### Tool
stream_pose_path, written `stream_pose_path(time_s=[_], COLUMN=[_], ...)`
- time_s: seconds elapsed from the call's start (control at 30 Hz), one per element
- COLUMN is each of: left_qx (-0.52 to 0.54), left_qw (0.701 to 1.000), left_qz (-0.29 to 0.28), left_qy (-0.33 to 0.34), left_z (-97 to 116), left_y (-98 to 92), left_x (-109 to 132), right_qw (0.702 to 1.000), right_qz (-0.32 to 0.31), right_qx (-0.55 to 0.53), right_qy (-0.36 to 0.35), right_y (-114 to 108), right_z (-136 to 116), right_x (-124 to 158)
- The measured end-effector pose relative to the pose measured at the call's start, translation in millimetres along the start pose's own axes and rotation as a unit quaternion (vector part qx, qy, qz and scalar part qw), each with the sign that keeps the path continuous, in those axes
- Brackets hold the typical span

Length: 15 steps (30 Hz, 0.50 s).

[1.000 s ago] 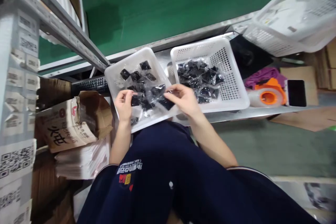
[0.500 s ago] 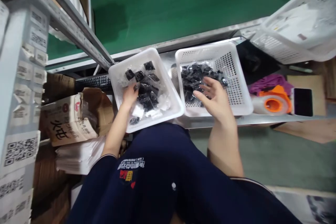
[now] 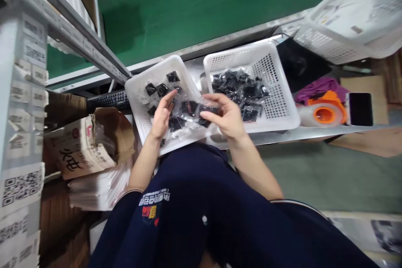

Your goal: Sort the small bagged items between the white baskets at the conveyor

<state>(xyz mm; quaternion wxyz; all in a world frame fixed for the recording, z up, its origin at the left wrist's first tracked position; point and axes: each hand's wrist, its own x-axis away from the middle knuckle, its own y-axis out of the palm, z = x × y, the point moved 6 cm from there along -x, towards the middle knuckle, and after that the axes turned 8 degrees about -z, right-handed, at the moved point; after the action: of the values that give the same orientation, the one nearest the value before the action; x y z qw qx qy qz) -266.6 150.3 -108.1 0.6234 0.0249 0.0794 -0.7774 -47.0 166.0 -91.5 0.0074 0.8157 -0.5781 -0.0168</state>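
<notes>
My left hand [image 3: 161,116] and my right hand [image 3: 226,117] meet over the near corner of a white tray [image 3: 138,92]. Between them they hold a clear plastic bag with small black parts [image 3: 193,109]. The right hand's fingers are pinched on the bag's right end; the left hand's fingers lie against its left end. More bagged black parts [image 3: 163,88] lie loose in the tray. To the right, a white perforated basket [image 3: 276,92] holds a pile of the same black bagged parts [image 3: 241,86].
A green conveyor belt [image 3: 194,4] runs behind the trays. Right of the basket lie an orange tape dispenser [image 3: 325,113], a purple cloth [image 3: 317,92] and a black phone [image 3: 360,109]. A larger white basket [image 3: 351,21] sits upper right. Cardboard boxes [image 3: 81,146] and a keyboard [image 3: 106,101] are left.
Half a second ago my right hand reached into the perforated basket and my left into the tray. Both have come back together, holding a bag of black parts between them.
</notes>
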Motion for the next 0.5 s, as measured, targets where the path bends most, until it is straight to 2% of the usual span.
stream_pose_path(time_s=[0.07,0.1,0.13,0.2,0.23,0.27,0.3,0.37,0.43,0.5], left_qx=[-0.087,-0.169,-0.264,-0.427,-0.475,-0.502,-0.512,-0.49,-0.422,-0.327], left_qw=[0.995,0.98,0.95,0.863,0.827,0.806,0.802,0.83,0.886,0.939], left_qz=[0.003,-0.001,-0.011,-0.053,-0.078,-0.099,-0.112,-0.113,-0.079,-0.043], left_qy=[-0.054,-0.106,-0.165,-0.266,-0.29,-0.296,-0.287,-0.241,-0.174,-0.102], left_z=[-16.2,-26.7,-37.1,-52.6,-56.0,-56.4,-53.9,-41.3,-20.7,2.5], left_y=[-18.6,-26.9,-33.4,-38.4,-36.9,-33.9,-30.3,-24.7,-22.4,-18.5], left_x=[-1.3,-0.7,1.1,6.7,9.2,10.8,11.6,10.5,6.8,1.7], right_qw=[0.992,0.981,0.966,0.935,0.926,0.924,0.928,0.947,0.972,0.992], right_qz=[0.087,0.132,0.175,0.245,0.267,0.281,0.283,0.255,0.171,0.05], right_qx=[0.082,0.126,0.175,0.25,0.262,0.257,0.239,0.195,0.16,0.117], right_qy=[-0.048,-0.063,-0.068,-0.051,-0.038,-0.029,-0.022,-0.012,0.004,0.018], right_y=[-53.2,-81.0,-107.0,-146.6,-158.1,-163.4,-162.4,-142.0,-100.8,-48.4], right_z=[-10.5,-13.3,-14.1,-9.4,-4.9,0.2,5.3,12.9,16.5,15.7], right_x=[5.0,9.1,13.9,24.2,29.0,33.0,35.8,35.9,28.0,16.9])
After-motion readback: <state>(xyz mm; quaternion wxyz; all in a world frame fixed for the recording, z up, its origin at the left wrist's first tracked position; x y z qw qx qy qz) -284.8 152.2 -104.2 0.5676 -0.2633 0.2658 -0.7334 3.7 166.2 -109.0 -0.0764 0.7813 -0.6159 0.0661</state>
